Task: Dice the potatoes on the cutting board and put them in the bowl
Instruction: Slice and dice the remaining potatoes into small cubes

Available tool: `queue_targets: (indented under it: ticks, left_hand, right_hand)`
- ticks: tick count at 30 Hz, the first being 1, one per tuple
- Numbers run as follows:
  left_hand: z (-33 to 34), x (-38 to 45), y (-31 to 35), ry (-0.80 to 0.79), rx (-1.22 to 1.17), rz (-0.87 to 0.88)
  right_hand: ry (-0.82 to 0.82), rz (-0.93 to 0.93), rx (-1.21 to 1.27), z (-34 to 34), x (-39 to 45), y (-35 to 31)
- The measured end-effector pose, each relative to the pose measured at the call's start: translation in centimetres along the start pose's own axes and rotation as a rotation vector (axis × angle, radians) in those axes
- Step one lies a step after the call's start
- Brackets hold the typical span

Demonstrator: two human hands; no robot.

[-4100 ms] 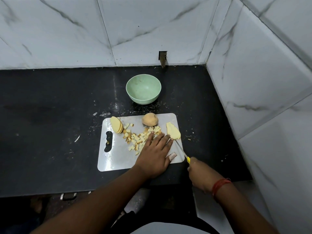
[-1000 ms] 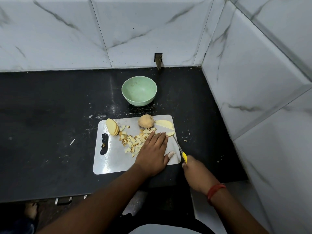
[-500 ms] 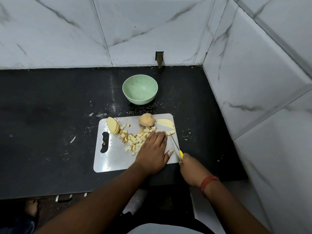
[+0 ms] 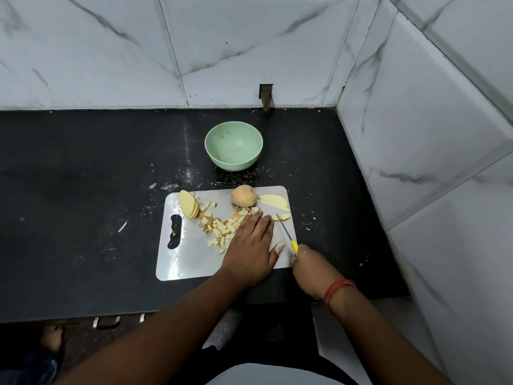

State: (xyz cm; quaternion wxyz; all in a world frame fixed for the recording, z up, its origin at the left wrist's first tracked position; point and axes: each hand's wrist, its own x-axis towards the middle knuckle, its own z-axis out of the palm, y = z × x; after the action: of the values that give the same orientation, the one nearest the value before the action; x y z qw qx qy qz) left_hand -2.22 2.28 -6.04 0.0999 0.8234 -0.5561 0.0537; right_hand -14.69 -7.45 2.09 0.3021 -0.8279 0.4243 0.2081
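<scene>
A white cutting board lies on the black counter. On it are a whole potato, a stack of slices at the left, a heap of diced pieces, and cut slices at the right edge. My left hand lies flat with straight fingers over potato pieces, its fingertips beside a strip. My right hand grips a yellow-handled knife, whose blade points at that strip. The green bowl stands beyond the board with nothing in it.
Marble-tiled walls close the back and the right side. Small potato crumbs are scattered on the counter right of the board. A metal stub juts from the back wall behind the bowl.
The slices at the board's right edge were laid flat and cut over the last seconds. My right hand with the knife has drawn slightly nearer the left hand. My left hand stays flat.
</scene>
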Motion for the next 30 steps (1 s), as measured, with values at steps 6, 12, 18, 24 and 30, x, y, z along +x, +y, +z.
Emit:
queue_targets:
  ticks: [6, 12, 18, 24, 30]
  left_hand:
    - [0.0, 0.0, 0.0, -0.013, 0.024, 0.003]
    - [-0.3, -0.2, 0.0, -0.008, 0.006, -0.010]
    - [-0.3, -0.2, -0.1, -0.018, -0.015, -0.036]
    - [-0.2, -0.1, -0.2, -0.020, -0.018, -0.042]
    - [-0.4, -0.1, -0.1, -0.019, -0.015, -0.046]
  right_hand:
    - [-0.014, -0.016, -0.016, 0.9, -0.8, 1.7]
    - [0.078, -0.087, 0.078, 0.4, -1.9, 1.8]
    - [0.015, -0.054, 0.020, 0.0, 0.1, 0.0]
    - [0.017, -0.044, 0.003, 0.0, 0.5, 0.1]
    - [0.054, -0.048, -0.002, 0.1, 0.6, 0.2]
